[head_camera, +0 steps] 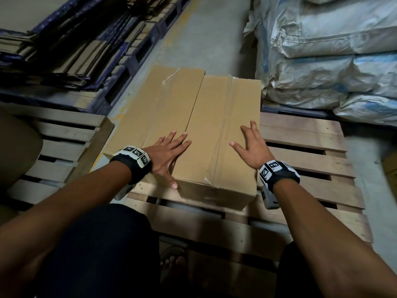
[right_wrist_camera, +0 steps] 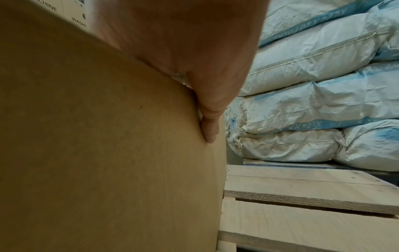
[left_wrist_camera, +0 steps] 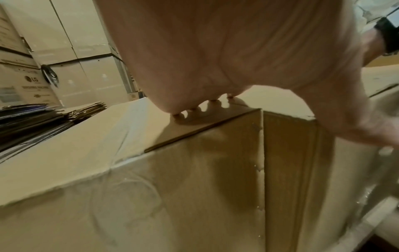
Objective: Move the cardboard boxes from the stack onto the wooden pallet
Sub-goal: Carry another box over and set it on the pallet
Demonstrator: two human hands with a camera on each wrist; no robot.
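Two plain brown cardboard boxes lie side by side on the wooden pallet (head_camera: 311, 151). In the head view the left box (head_camera: 163, 104) sits a little farther back than the right box (head_camera: 223, 117). My left hand (head_camera: 171, 151) lies flat over the near end of the seam between them, fingers straight and thumb down the near corner. The left wrist view shows that palm (left_wrist_camera: 215, 59) above the gap between the two boxes. My right hand (head_camera: 251, 143) rests spread on the right box's top by its right edge. In the right wrist view one of its fingers (right_wrist_camera: 210, 126) lies straight against the box side (right_wrist_camera: 108, 153).
A second wooden pallet (head_camera: 64, 134) lies to the left. Flattened cardboard (head_camera: 64, 50) is piled on blue pallets at far left. Stacked white-blue sacks (head_camera: 333, 61) rise close on the right. Tall printed boxes (left_wrist_camera: 64, 51) stand behind. My foot (head_camera: 174, 261) is at the pallet's near edge.
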